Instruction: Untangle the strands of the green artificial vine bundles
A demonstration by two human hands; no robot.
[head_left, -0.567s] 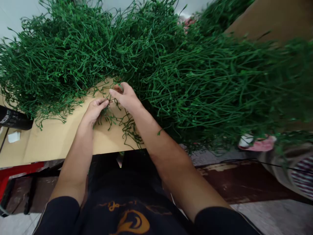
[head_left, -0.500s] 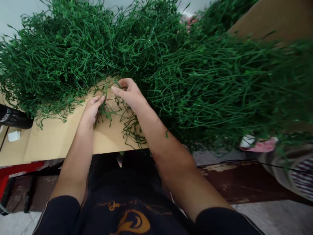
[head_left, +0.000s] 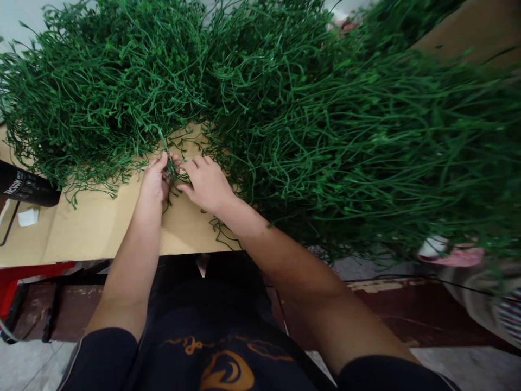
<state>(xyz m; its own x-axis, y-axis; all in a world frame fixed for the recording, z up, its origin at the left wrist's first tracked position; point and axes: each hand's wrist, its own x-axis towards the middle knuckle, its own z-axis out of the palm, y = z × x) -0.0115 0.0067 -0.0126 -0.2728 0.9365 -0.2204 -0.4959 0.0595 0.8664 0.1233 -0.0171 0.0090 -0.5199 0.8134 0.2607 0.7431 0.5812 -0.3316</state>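
Note:
My left hand (head_left: 155, 178) is closed around a small bunch of thin green artificial stems (head_left: 170, 165), thumb on top. Some of their ends stick out above and below the fingers. Close by on the right, my right hand (head_left: 208, 184) reaches over to this bunch, palm down. Its thumb stands apart from its fingers, and the fingertips are at the stems. Both hands are just above a cardboard sheet (head_left: 101, 222). A few loose stems (head_left: 223, 231) lie on the cardboard under my right wrist.
A large heap of green stems (head_left: 122, 81) spreads along the back. Another thick pile (head_left: 366, 146) fills the right side and overhangs the front edge. At the left are a black bottle (head_left: 28, 184) and a white scrap (head_left: 27, 217). A brown cardboard flap (head_left: 476, 32) rises at the back right.
My right hand has come down and turned palm down, its fingertips now at the stems in my left hand. My left hand still grips its bunch. The view has shifted slightly.

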